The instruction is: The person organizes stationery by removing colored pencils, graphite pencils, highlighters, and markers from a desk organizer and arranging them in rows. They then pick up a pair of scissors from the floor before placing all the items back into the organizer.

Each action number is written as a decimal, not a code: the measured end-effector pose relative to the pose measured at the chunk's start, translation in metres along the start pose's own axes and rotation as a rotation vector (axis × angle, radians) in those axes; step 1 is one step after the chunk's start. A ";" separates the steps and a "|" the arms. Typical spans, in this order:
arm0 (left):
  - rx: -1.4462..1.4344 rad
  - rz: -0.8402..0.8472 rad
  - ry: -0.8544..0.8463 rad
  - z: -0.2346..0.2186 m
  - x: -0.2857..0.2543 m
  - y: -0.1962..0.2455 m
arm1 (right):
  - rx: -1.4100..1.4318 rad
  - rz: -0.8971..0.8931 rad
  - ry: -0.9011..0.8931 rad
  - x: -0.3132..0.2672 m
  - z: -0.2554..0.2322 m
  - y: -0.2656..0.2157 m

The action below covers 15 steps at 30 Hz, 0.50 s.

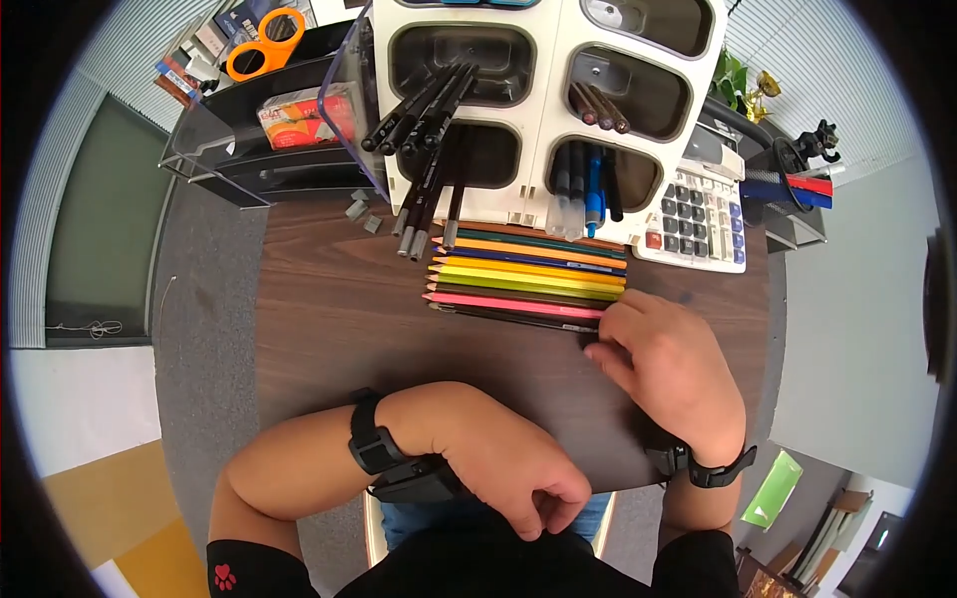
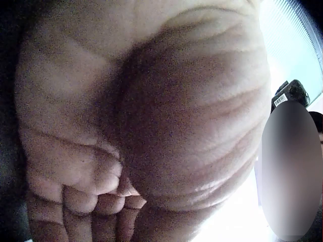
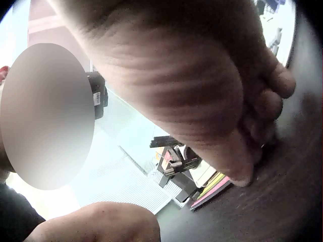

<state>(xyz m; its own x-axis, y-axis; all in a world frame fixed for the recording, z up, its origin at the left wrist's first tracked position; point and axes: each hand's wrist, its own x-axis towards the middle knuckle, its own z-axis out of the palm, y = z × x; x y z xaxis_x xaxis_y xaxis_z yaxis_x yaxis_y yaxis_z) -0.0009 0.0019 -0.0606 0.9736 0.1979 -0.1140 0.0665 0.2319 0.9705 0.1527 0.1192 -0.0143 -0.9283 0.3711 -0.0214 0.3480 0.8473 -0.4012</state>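
Observation:
A row of coloured pencils (image 1: 528, 270) lies side by side on the brown table (image 1: 329, 329), tips pointing left. Nearest the person are a pink pencil (image 1: 508, 303) and a dark pencil (image 1: 508, 317). My right hand (image 1: 670, 364) rests at the blunt right ends of these pencils, its fingers loosely bent and partly covering the ends. From the right wrist, the fingers (image 3: 270, 103) curl down close to the tabletop. My left hand (image 1: 508, 463) hangs over the front table edge with loosely curled fingers, and its palm (image 2: 65, 101) holds nothing.
Behind the pencils stands a white organizer (image 1: 543, 110) with dark pencils (image 1: 429, 110) and blue pens (image 1: 595, 189) in its compartments. A calculator (image 1: 698, 221) sits at its right. Grey eraser pieces (image 1: 357, 209) lie left; orange-handled scissors (image 1: 265, 45) stand in a black rack (image 1: 224, 130).

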 end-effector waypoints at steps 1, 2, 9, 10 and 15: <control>0.003 0.016 0.003 0.000 0.000 0.000 | -0.003 0.003 0.001 0.001 0.000 0.000; 0.007 0.018 0.000 0.000 -0.001 0.001 | -0.016 0.006 0.038 0.001 0.000 -0.001; -0.024 0.018 0.010 0.000 0.000 -0.001 | 0.038 -0.047 0.031 0.000 -0.004 0.001; -0.023 0.019 0.012 0.000 0.000 -0.002 | 0.039 -0.048 0.030 0.000 -0.003 0.000; -0.012 0.002 0.025 0.000 -0.003 0.002 | 0.097 -0.059 0.029 0.000 -0.003 -0.001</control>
<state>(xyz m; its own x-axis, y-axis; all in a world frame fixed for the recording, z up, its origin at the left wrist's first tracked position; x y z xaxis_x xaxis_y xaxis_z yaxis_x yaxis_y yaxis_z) -0.0031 0.0016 -0.0580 0.9679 0.2222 -0.1174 0.0617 0.2426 0.9682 0.1524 0.1196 -0.0116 -0.9421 0.3338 0.0311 0.2772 0.8277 -0.4880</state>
